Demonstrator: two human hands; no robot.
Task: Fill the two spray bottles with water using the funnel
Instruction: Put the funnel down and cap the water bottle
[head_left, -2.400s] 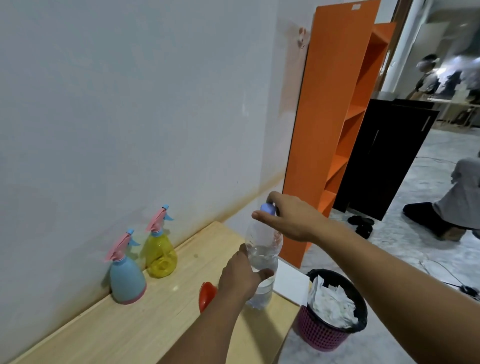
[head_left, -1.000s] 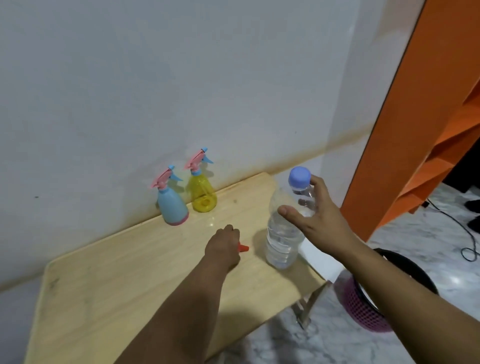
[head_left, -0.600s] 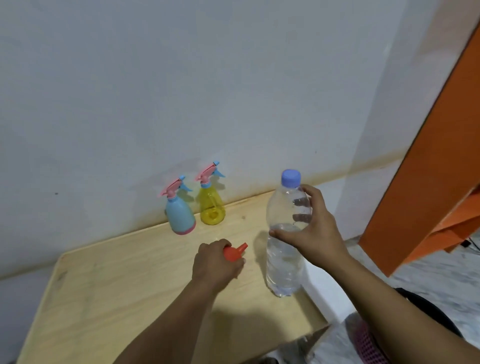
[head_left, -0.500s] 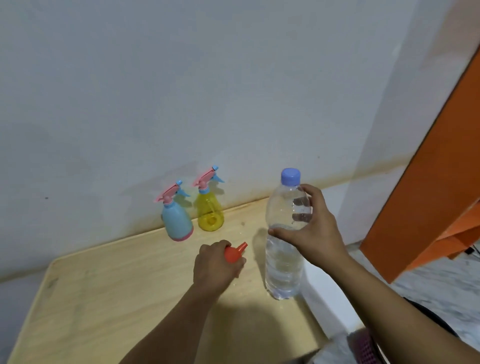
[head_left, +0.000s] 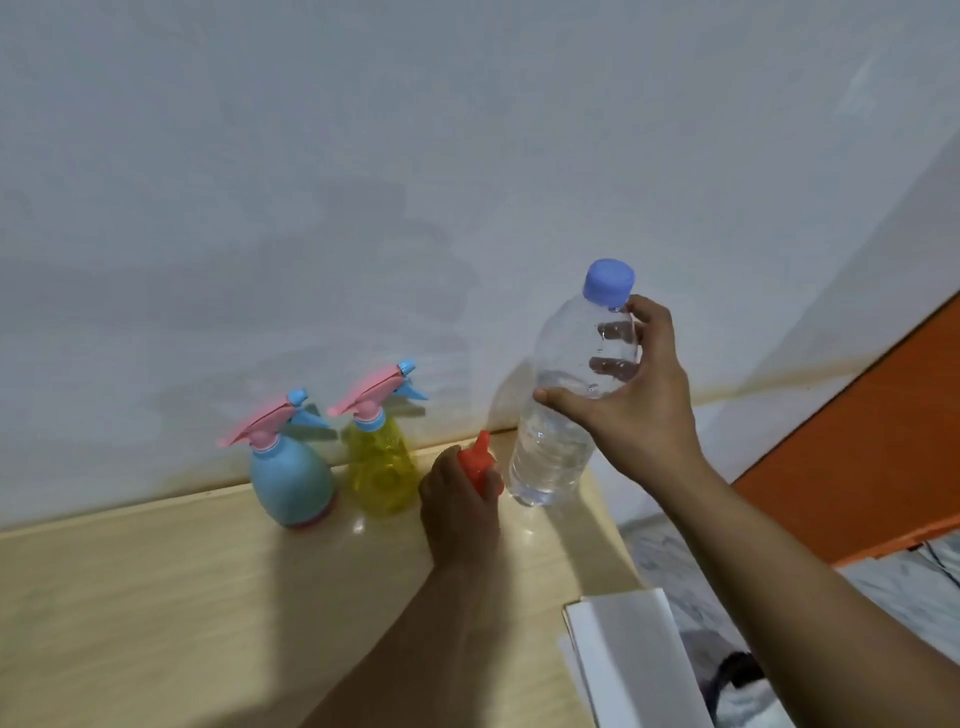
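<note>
Setting up, I'd say: the right hand (head_left: 631, 402) grips the capped water bottle (head_left: 569, 395) on the wooden table (head_left: 156, 597); the left hand (head_left: 460, 512) clutches the orange funnel (head_left: 477, 460) beside the yellow spray bottle (head_left: 382, 470) and blue spray bottle (head_left: 288, 478); next, unscrew a pink trigger head.

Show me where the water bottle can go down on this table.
Bare wood lies left and front of the blue spray bottle, across the table. Crowded: the back right, where yellow spray bottle, left hand with funnel, and water bottle bunch.
</note>
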